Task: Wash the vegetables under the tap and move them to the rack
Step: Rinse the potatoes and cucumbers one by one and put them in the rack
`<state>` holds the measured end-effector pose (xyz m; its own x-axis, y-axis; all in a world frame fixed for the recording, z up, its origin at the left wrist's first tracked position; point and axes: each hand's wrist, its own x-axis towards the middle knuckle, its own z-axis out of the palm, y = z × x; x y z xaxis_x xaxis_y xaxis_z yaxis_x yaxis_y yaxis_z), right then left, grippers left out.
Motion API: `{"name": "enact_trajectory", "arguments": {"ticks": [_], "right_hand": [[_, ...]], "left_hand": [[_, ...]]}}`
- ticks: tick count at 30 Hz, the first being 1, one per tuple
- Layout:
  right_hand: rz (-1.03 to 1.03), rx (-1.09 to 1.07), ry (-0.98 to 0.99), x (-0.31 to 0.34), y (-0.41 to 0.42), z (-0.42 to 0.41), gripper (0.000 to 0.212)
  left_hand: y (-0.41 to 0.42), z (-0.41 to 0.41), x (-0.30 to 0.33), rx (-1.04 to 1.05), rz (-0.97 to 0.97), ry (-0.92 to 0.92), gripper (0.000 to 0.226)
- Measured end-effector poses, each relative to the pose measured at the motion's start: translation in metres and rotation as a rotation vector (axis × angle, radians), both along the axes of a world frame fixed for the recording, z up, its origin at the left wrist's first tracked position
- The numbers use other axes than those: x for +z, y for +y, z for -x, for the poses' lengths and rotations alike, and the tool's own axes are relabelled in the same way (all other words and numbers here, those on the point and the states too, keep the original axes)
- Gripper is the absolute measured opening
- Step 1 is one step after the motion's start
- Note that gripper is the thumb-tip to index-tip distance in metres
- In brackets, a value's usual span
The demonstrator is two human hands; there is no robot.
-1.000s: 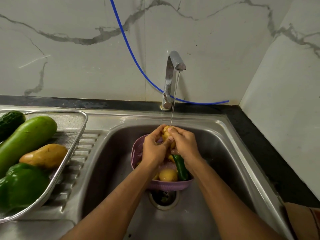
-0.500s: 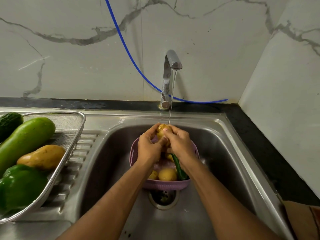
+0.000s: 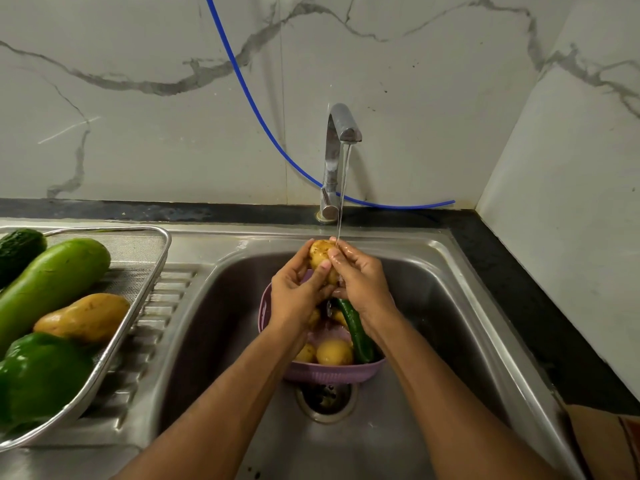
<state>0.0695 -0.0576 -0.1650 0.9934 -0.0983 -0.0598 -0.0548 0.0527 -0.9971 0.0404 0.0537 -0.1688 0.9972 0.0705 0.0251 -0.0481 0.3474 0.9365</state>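
Note:
Both hands hold a yellow potato (image 3: 319, 255) under the running tap (image 3: 341, 133), above the sink. My left hand (image 3: 294, 296) cups it from the left, my right hand (image 3: 360, 278) from the right, its wet fingers on top. Below them a purple basket (image 3: 332, 373) sits over the drain with more potatoes (image 3: 334, 351) and a green cucumber (image 3: 358, 336). The metal rack (image 3: 152, 282) at the left holds a potato (image 3: 83, 317), a pale green gourd (image 3: 52, 282), a green pepper (image 3: 38, 372) and a dark cucumber (image 3: 17, 245).
The steel sink basin (image 3: 450, 323) has a drain (image 3: 325, 398) in front of the basket. A blue hose (image 3: 249, 98) runs along the marble wall behind the tap. A black counter strip (image 3: 512, 299) borders the sink's right side, with a brown object (image 3: 602, 441) at the lower right.
Both hands have lifted the potato slightly higher into the water stream and turned it between the fingers. The basket and rack have not moved.

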Motion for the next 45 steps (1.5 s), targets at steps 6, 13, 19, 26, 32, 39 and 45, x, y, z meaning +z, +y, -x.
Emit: {"name": "enact_trajectory", "arguments": {"ticks": [6,13,19,26,32,39,45], "right_hand": [[-0.05,-0.222,-0.052,-0.003,0.0,0.008,0.015],[-0.066,-0.138,-0.014,0.0,-0.005,0.005,0.019],[-0.088,0.003,0.036,-0.004,0.002,0.001,0.038],[-0.033,-0.187,0.037,-0.006,0.005,0.008,0.02],[0.102,-0.182,0.018,-0.008,-0.003,0.003,0.027],[0.128,-0.009,0.048,-0.001,-0.007,0.004,0.025],[0.181,-0.09,0.087,-0.007,-0.006,0.003,0.024]], "left_hand": [[-0.002,0.0,0.002,-0.122,0.038,0.078,0.049],[-0.005,-0.001,0.003,-0.105,0.104,0.112,0.046],[0.004,-0.007,0.004,-0.013,0.049,0.127,0.034],[-0.011,-0.004,-0.002,-0.052,-0.041,0.034,0.03],[-0.016,-0.004,-0.005,-0.001,-0.17,0.043,0.032],[-0.004,-0.009,-0.017,0.067,-0.752,-0.099,0.06],[0.003,-0.008,-0.017,0.123,-0.924,-0.291,0.047]]}}
